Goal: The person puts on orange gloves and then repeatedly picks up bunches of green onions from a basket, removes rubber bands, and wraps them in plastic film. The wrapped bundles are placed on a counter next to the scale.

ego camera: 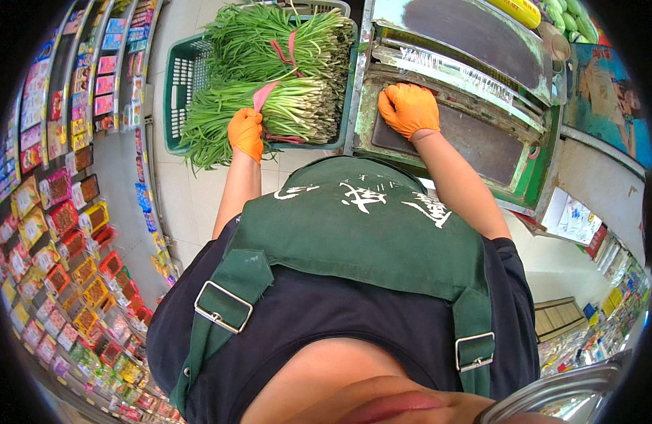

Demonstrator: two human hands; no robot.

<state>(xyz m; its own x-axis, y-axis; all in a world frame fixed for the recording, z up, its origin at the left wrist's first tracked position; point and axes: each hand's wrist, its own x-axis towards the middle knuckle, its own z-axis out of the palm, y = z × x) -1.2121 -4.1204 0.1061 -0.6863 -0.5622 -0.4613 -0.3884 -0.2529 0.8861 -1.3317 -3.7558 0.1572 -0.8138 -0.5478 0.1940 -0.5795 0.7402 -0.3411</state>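
Observation:
An orange glove covers my left hand [244,135], whose fingers pinch the red band [262,96] around the nearer bundle of garlic chives [299,108]. Behind it lies another bundle of garlic chives [251,40], tied with red bands too. Both rest in a green plastic crate [176,95], white stem ends to the right and leaves spilling over the front left. My right hand [409,110], also in an orange glove, is curled into a fist over the worn film-wrapping machine [453,135]. Whatever its palm may contain is hidden.
Shelves of packaged snacks [74,238] line the left side. Above the machine are a yellow cylindrical object [516,11] and pale green vegetables [569,21]. A grey counter [596,175] and papers [572,217] are at right. My green apron [357,238] fills the near middle.

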